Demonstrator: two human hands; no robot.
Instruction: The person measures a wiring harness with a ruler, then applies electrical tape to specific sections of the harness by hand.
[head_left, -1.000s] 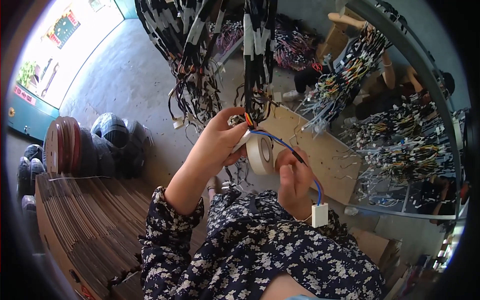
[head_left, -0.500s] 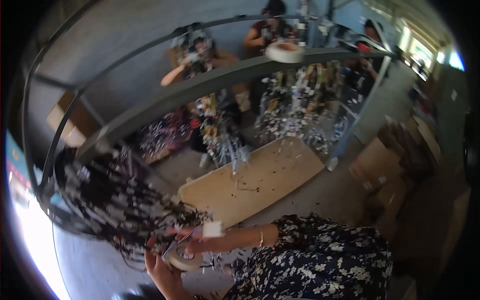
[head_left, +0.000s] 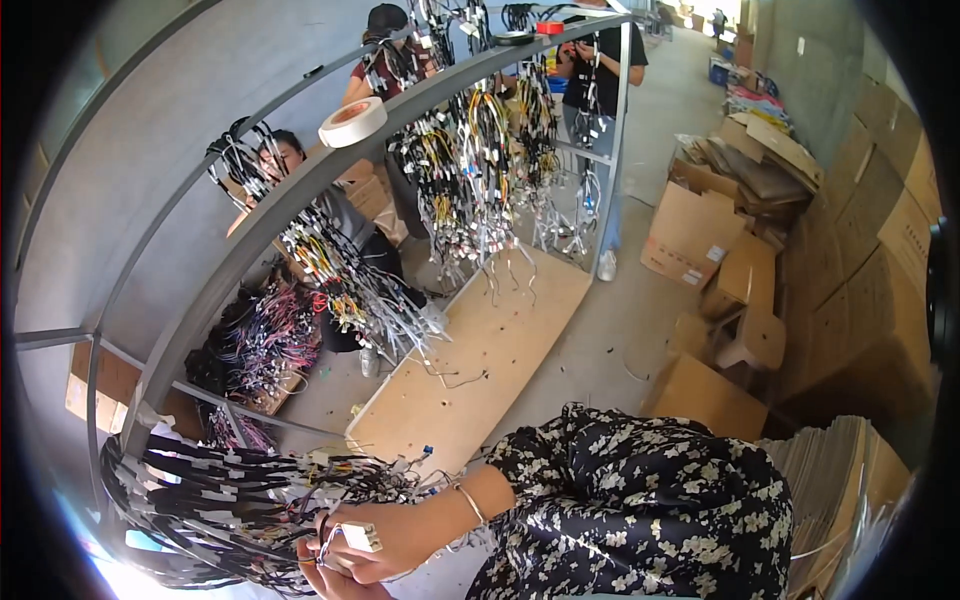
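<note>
A workshop with a bare grey concrete floor (head_left: 650,260). A curved grey metal rack (head_left: 300,195) arcs across the scene, hung with bundles of wire harnesses (head_left: 470,170); a roll of tape (head_left: 352,122) sits on its top rail. A long plywood board (head_left: 480,365) lies beneath. Brown cardboard boxes (head_left: 700,225) pile along the right wall. Daylight enters at top right.

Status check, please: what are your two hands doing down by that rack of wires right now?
Right hand pinching a small white plastic connector. Left hand barely visible underneath, grip unclear. Black bundled wire harnesses hang close against both hands.
</note>
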